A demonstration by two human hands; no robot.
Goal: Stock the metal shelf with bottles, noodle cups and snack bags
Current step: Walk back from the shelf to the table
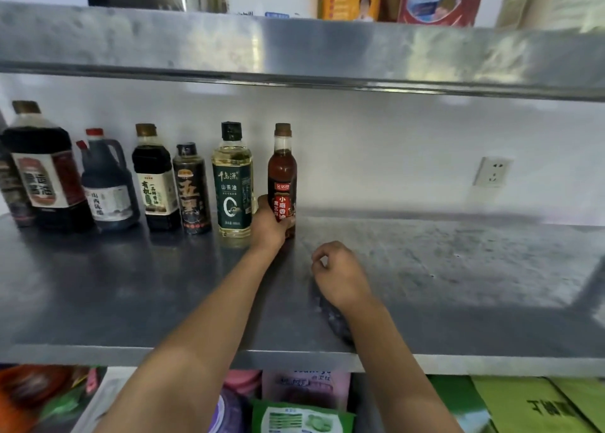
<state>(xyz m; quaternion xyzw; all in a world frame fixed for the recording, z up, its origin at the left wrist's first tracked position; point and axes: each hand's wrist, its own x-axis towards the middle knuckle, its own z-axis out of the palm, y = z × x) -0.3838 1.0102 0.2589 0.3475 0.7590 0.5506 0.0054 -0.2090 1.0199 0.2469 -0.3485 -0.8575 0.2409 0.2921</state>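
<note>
Standing upright on the metal shelf (131, 295), right end of the bottle row, the sesame oil bottle (282, 171) is being gripped by left hand (268, 225) fingers; right hand (340, 275) fingers are being held loosely curled, pinching nothing.

The metal shelf (458, 269) carries a row of upright bottles along its back left: dark sauce bottles (154, 177), a pale oil bottle (232, 184) and a reddish sesame-oil bottle (282, 171).

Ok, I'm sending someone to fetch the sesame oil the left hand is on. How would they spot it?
Look at the middle metal shelf and its row of bottles along the back wall. The sesame oil bottle is the rightmost, beside the pale yellow oil bottle, with the left hand gripping its base. It alone is slim, reddish-brown and red-labelled.
</note>
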